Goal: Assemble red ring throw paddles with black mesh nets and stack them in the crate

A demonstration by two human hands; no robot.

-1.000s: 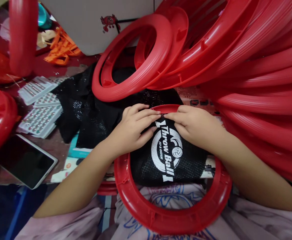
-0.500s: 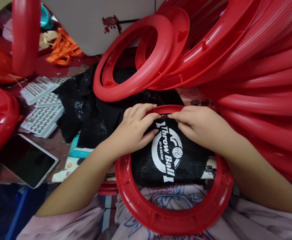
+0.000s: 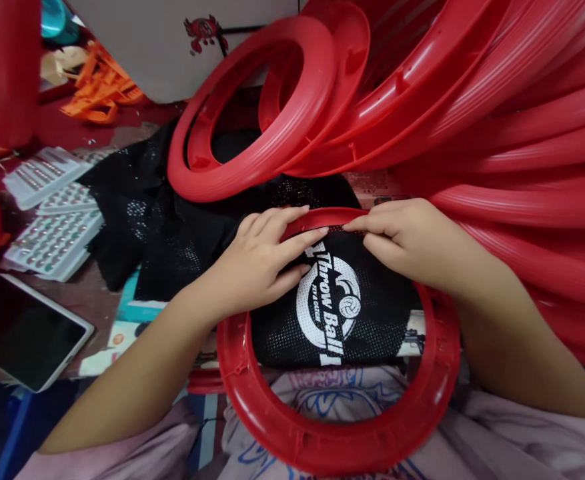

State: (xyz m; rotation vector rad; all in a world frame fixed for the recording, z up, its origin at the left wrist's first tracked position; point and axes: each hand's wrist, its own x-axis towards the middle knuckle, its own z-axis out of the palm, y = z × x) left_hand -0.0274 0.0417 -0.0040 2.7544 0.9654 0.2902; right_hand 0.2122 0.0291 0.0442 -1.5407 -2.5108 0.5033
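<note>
A red plastic ring (image 3: 332,433) lies on my lap. Inside it sits a black mesh cloth (image 3: 372,320) printed with a white "Throw Ball" logo. My left hand (image 3: 262,260) rests on the ring's far left rim, its fingers pressed together on the mesh edge. My right hand (image 3: 412,243) is at the far right rim, with its fingertips pinching the mesh edge against the ring. The fingertips of the two hands are a short gap apart at the top of the ring.
Several more red rings (image 3: 497,133) are stacked at the right and behind. More black mesh (image 3: 142,213) is piled at the left centre. White trays of small parts (image 3: 52,240), a tablet (image 3: 22,340) and orange plastic pieces (image 3: 97,100) lie at the left.
The view has shifted slightly, so everything sits further left. My fingertips have drawn a little apart along the ring's far rim, still on the mesh edge.
</note>
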